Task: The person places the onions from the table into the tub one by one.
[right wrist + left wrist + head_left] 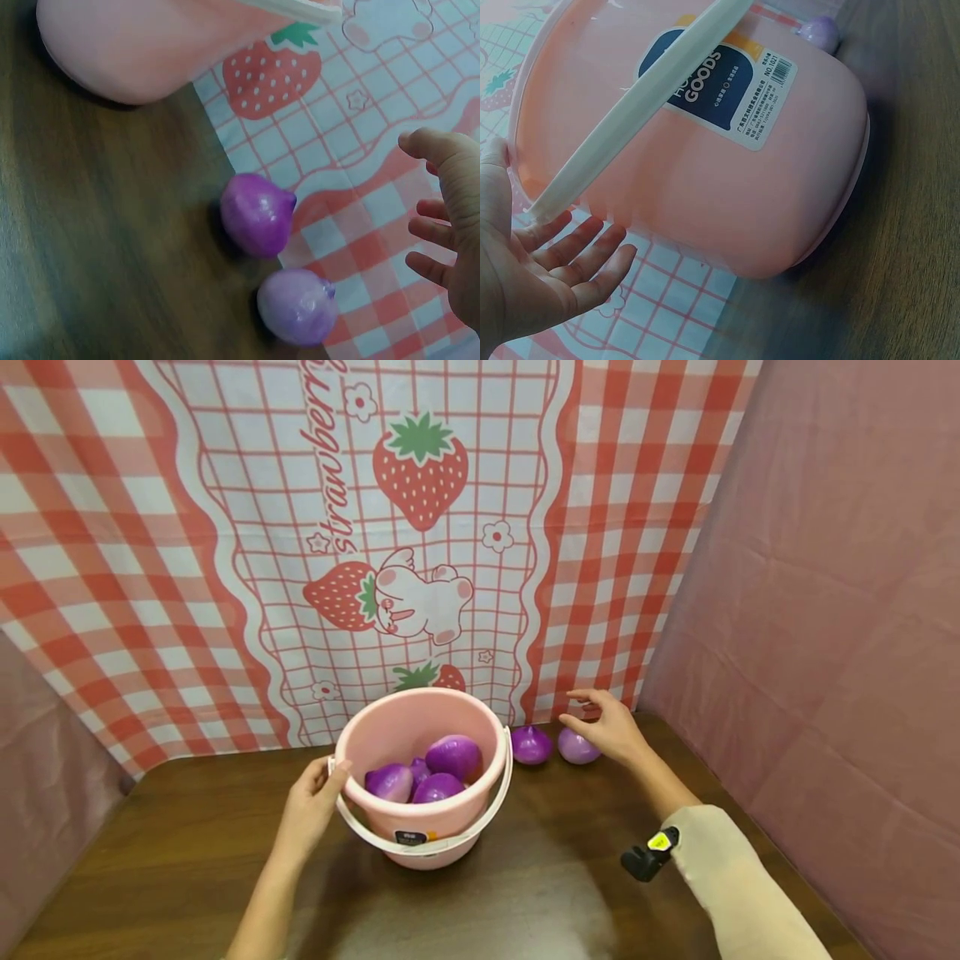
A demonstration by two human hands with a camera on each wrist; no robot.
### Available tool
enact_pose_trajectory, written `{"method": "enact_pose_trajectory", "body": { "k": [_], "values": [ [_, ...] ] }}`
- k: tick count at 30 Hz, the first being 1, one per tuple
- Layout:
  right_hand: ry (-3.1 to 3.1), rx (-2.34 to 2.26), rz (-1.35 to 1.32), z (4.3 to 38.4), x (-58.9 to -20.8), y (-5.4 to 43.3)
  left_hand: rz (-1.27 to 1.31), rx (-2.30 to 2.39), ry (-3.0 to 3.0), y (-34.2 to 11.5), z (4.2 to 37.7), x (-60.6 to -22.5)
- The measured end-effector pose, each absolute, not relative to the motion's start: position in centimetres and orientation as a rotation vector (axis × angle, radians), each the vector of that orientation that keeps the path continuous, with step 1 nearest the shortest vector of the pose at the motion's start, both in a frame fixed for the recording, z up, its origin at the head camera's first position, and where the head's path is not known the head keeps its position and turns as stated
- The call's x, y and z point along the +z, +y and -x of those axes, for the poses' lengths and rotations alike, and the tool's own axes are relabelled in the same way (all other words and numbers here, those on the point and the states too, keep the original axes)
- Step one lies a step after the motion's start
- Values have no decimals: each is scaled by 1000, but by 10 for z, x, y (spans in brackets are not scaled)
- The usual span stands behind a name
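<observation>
A pink plastic bucket (459, 816) stands on the table, with several purple toy onions (453, 755) inside. My left hand (306, 810) holds its left rim near the handle joint, thumb over the edge and fingers (592, 259) against the outer wall. The white handle (480, 828) hangs down across the front. To the right of the bucket, a dark purple onion (531, 746) and a paler onion (578, 747) lie side by side. Above the paler one hovers my right hand (611, 731), fingers apart and holding nothing; the right wrist view shows it clear of both onions.
A strawberry-patterned checked cloth (510, 635) hangs behind the brown wooden table (525, 893). Plain pink cloth (817, 610) closes off the right side, and more hangs at the left. A black strap device (647, 860) sits by the right sleeve.
</observation>
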State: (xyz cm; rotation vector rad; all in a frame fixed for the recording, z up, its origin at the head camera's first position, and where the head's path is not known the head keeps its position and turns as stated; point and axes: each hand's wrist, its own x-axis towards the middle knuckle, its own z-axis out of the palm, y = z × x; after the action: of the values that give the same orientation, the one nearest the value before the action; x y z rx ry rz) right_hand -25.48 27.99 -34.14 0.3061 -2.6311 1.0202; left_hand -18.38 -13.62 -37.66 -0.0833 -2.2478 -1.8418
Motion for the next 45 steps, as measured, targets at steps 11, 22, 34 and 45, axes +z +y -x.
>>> {"method": "enact_pose_trajectory", "body": {
  "k": [11,22,34,45],
  "values": [
    [-2634,860,-247,263,-367,301,78,-1827,-2247,-137,185,-377],
    [-2627,828,-195,263,-392,308,82,-1828,-2243,-137,185,-378],
    [-2777,764,-40,273,-406,307,76,-1795,-2253,-137,186,-379],
    [-2842,760,18,276,-415,304,69,-1803,-2247,-137,186,-378]
  ]
}}
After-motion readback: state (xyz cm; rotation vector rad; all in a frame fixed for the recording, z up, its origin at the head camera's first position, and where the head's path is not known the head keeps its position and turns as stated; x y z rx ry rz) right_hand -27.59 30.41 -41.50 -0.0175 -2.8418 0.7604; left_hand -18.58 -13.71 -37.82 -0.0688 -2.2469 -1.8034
